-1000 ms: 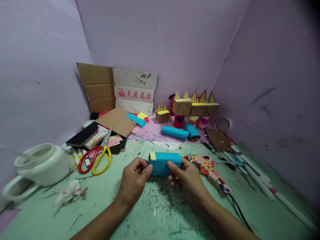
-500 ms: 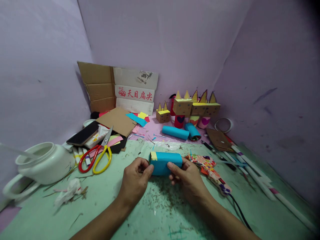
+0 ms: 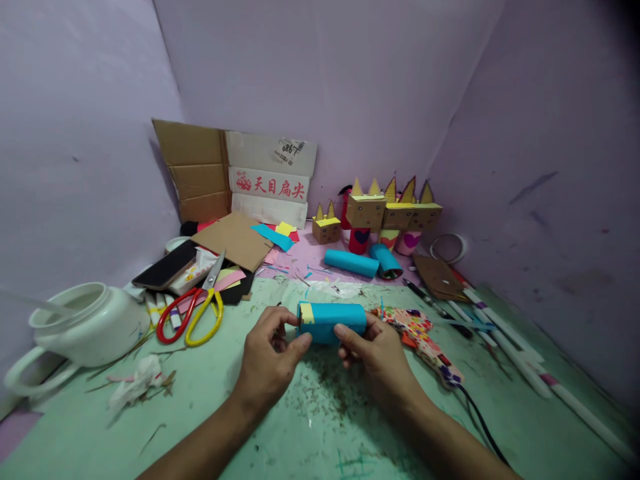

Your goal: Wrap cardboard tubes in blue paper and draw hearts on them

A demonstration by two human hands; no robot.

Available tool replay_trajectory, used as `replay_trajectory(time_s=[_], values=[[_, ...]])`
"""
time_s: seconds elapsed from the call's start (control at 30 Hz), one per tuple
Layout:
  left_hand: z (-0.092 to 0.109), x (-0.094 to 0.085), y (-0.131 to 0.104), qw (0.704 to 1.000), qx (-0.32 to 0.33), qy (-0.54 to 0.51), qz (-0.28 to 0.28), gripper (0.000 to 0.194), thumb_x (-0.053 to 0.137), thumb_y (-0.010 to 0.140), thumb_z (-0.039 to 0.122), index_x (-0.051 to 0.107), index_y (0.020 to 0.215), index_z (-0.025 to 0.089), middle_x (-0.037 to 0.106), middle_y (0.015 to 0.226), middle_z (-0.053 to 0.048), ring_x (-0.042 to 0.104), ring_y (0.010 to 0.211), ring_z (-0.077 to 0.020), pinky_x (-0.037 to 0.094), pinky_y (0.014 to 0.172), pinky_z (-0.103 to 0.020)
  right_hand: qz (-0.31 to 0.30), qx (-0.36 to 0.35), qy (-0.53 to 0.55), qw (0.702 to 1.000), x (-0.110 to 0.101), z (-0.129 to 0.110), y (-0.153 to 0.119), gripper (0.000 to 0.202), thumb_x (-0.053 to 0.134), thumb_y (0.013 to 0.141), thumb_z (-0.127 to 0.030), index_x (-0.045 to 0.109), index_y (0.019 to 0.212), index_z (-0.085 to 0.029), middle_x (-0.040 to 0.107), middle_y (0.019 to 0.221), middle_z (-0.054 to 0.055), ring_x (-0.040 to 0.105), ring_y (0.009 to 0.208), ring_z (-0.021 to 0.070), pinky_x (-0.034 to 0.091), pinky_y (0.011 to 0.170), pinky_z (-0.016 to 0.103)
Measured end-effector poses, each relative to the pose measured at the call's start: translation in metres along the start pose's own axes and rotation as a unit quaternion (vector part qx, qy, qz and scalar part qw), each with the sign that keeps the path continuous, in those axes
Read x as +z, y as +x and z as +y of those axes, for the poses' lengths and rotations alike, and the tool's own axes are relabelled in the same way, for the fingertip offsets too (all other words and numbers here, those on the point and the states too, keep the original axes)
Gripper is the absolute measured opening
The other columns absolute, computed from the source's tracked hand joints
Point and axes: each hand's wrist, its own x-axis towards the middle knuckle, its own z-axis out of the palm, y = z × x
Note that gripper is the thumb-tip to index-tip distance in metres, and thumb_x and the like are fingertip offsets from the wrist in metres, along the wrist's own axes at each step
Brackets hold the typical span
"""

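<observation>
A blue paper-covered tube (image 3: 327, 320) lies sideways above the table, with a small pale yellow strip (image 3: 307, 313) at its left end. My right hand (image 3: 373, 340) grips the tube's right end, thumb across the front and fingers behind. At the left end, my left hand (image 3: 275, 343) has its index finger against the rim and its thumb by the lower edge, loosely closed about it. Just right of my right hand lies a flower-patterned glue gun (image 3: 423, 340) with a black cord.
Red-and-yellow-handled scissors (image 3: 200, 310), a phone (image 3: 165, 267) and a white pot (image 3: 90, 327) are at left. Two blue tubes (image 3: 351, 263) lie behind, before several cardboard animal figures (image 3: 367, 213). A cardboard box piece (image 3: 270, 180) leans on the wall. White rolled sticks (image 3: 520, 360) lie at right.
My left thumb and fingers have spread slightly apart at the tube's left end. The tube has turned a little, showing its yellow strip more to the front. My right hand keeps its grip.
</observation>
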Motion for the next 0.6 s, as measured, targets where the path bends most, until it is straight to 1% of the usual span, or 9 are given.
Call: replay_trajectory(time_s=[0.07, 0.13, 0.23, 0.3, 0.37, 0.47, 0.6], values=[[0.0006, 0.0004, -0.0003, 0.999, -0.028, -0.026, -0.019, 0.014, 0.068, 0.066, 0.028, 0.061, 0.073, 0.018, 0.052, 0.068, 0.002, 0.043, 0.054, -0.0109, 0.039, 0.050, -0.023, -0.004, 0.001, -0.003, 1.000, 0.0001, 0.0005, -0.0004, 0.041, 0.089, 0.046, -0.034, 0.066, 0.074, -0.015, 0.058, 0.048, -0.004, 0.053, 0.038, 0.0107, 0.042, 0.033, 0.020], [0.0001, 0.0012, -0.0006, 0.997, -0.053, -0.047, -0.041, 0.013, 0.067, 0.066, 0.029, 0.062, 0.072, 0.017, 0.053, 0.064, 0.001, 0.046, 0.056, -0.0125, 0.040, 0.053, -0.024, -0.006, 0.001, -0.006, 1.000, 0.0006, 0.0004, -0.0008, 0.041, 0.089, 0.047, -0.035, 0.066, 0.073, -0.015, 0.059, 0.048, -0.004, 0.053, 0.038, 0.0107, 0.042, 0.033, 0.020], [-0.0013, 0.0020, -0.0006, 0.996, -0.052, -0.061, -0.051, 0.014, 0.065, 0.068, 0.030, 0.066, 0.072, 0.016, 0.062, 0.073, -0.004, 0.053, 0.064, -0.0161, 0.043, 0.060, -0.028, -0.006, 0.003, -0.008, 1.000, 0.0016, -0.0001, -0.0014, 0.041, 0.089, 0.046, -0.037, 0.066, 0.072, -0.014, 0.059, 0.048, -0.004, 0.053, 0.037, 0.0106, 0.042, 0.033, 0.020], [-0.0016, 0.0020, -0.0005, 0.996, -0.040, -0.061, -0.051, 0.015, 0.064, 0.069, 0.030, 0.068, 0.071, 0.016, 0.064, 0.076, -0.006, 0.055, 0.068, -0.0179, 0.044, 0.063, -0.029, -0.006, 0.004, -0.007, 1.000, 0.0022, -0.0001, -0.0019, 0.041, 0.089, 0.046, -0.036, 0.066, 0.072, -0.014, 0.058, 0.047, -0.004, 0.052, 0.037, 0.0104, 0.042, 0.033, 0.020], [-0.0011, 0.0019, -0.0005, 0.996, -0.041, -0.060, -0.060, 0.015, 0.064, 0.070, 0.030, 0.069, 0.071, 0.016, 0.065, 0.074, -0.006, 0.056, 0.068, -0.0185, 0.044, 0.063, -0.029, -0.007, 0.006, -0.006, 1.000, 0.0027, -0.0001, -0.0025, 0.040, 0.089, 0.045, -0.034, 0.066, 0.072, -0.014, 0.058, 0.046, -0.004, 0.052, 0.037, 0.0103, 0.042, 0.033, 0.020], [0.0006, 0.0022, -0.0004, 0.993, -0.061, -0.072, -0.067, 0.014, 0.066, 0.068, 0.030, 0.069, 0.066, 0.016, 0.064, 0.068, -0.004, 0.056, 0.066, -0.0181, 0.044, 0.061, -0.029, -0.005, 0.011, -0.008, 1.000, 0.0036, -0.0002, -0.0036, 0.040, 0.089, 0.044, -0.032, 0.066, 0.071, -0.015, 0.057, 0.045, -0.005, 0.052, 0.037, 0.0107, 0.042, 0.033, 0.020], [0.0028, 0.0036, 0.0003, 0.983, -0.106, -0.133, -0.077, 0.012, 0.071, 0.060, 0.029, 0.070, 0.063, 0.017, 0.060, 0.057, 0.000, 0.054, 0.059, -0.0164, 0.044, 0.056, -0.027, -0.004, 0.011, -0.005, 1.000, 0.0045, 0.0000, -0.0043, 0.040, 0.090, 0.044, -0.032, 0.065, 0.070, -0.015, 0.057, 0.046, -0.005, 0.051, 0.036, 0.0104, 0.041, 0.032, 0.020]])
